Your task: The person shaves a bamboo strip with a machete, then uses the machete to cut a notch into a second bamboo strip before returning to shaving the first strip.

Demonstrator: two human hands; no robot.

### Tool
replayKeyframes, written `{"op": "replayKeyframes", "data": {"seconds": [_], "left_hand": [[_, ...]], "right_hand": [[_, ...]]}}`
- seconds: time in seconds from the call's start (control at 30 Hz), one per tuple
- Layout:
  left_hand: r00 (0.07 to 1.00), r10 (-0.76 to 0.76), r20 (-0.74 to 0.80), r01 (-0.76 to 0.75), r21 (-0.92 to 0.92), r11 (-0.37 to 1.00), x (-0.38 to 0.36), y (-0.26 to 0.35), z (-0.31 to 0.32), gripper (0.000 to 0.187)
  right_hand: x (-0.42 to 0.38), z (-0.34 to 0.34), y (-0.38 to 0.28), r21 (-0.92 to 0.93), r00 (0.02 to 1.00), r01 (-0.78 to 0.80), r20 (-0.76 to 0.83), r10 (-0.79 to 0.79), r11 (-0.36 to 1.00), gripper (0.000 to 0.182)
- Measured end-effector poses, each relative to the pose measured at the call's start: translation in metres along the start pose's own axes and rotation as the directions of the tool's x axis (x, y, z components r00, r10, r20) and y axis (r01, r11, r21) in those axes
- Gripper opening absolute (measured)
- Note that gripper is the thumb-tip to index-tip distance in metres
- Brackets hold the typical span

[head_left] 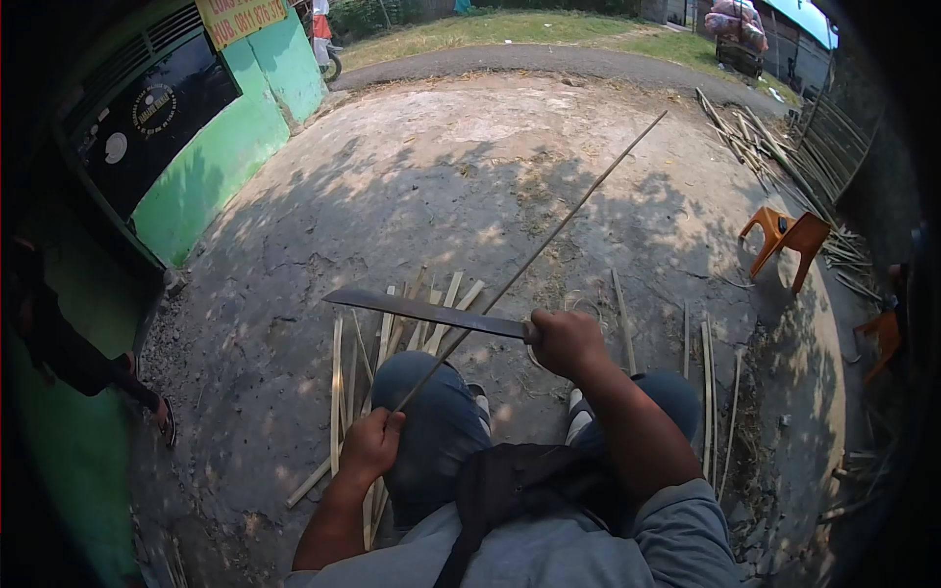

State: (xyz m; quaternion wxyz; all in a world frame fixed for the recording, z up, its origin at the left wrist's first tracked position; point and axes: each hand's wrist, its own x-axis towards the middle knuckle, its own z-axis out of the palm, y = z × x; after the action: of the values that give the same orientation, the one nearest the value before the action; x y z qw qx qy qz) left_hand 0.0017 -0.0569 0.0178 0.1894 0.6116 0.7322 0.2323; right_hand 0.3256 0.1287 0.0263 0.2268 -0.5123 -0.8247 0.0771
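My left hand [371, 442] is closed round the near end of a long, thin bamboo strip [559, 232], which slants up and away to the right. In my right hand [569, 343] is the handle of a machete [431, 312]. Its long, dark blade points left and crosses over the strip just above my left knee. Several pale split bamboo strips [338, 382] lie on the ground by my left leg. More thin strips [708, 397] lie beside my right knee.
An orange plastic chair [789, 238] stands at the right, near a heap of bamboo poles [760, 147]. On the left is a green wall [221, 162] with a dark window. A person's sandalled foot [167, 421] shows at the left edge. Past the concrete ground [421, 216] runs a road.
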Motion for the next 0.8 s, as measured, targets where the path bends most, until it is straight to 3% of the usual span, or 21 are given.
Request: {"op": "replayKeyframes", "data": {"seconds": [0.07, 0.17, 0.33, 0.43, 0.6, 0.8], "left_hand": [[1.000, 0.011, -0.017, -0.011, 0.011, 1.000, 0.002, -0.001, 0.002, 0.057], [1.000, 0.015, -0.024, -0.014, 0.040, 0.999, 0.002, 0.004, 0.003, 0.055], [0.999, 0.035, 0.003, -0.035, 0.028, 0.999, 0.004, 0.007, 0.003, 0.053], [0.998, 0.056, 0.011, -0.057, 0.019, 0.998, 0.005, 0.001, 0.001, 0.052], [0.997, 0.070, -0.045, -0.070, -0.005, 0.998, 0.006, -0.004, 0.005, 0.052], [0.998, 0.045, -0.050, -0.044, 0.020, 0.999, 0.004, 0.002, 0.008, 0.052]], "right_hand": [[0.007, -0.001, 0.011, 0.048, 0.988, -0.148, -0.023, 0.150, 0.988, 0.024], [0.007, 0.003, 0.024, 0.049, 0.987, -0.150, -0.055, 0.153, 0.987, 0.024], [-0.009, 0.005, -0.003, 0.008, 0.996, 0.055, 0.063, -0.055, 0.998, 0.019], [0.002, 0.004, 0.010, -0.010, 0.995, 0.078, 0.060, -0.078, 0.997, 0.020], [0.012, 0.005, 0.028, 0.071, 0.988, -0.133, -0.066, 0.138, 0.989, 0.020], [-0.004, 0.005, 0.008, 0.096, 1.000, 0.012, -0.008, -0.011, 0.995, 0.017]]}}
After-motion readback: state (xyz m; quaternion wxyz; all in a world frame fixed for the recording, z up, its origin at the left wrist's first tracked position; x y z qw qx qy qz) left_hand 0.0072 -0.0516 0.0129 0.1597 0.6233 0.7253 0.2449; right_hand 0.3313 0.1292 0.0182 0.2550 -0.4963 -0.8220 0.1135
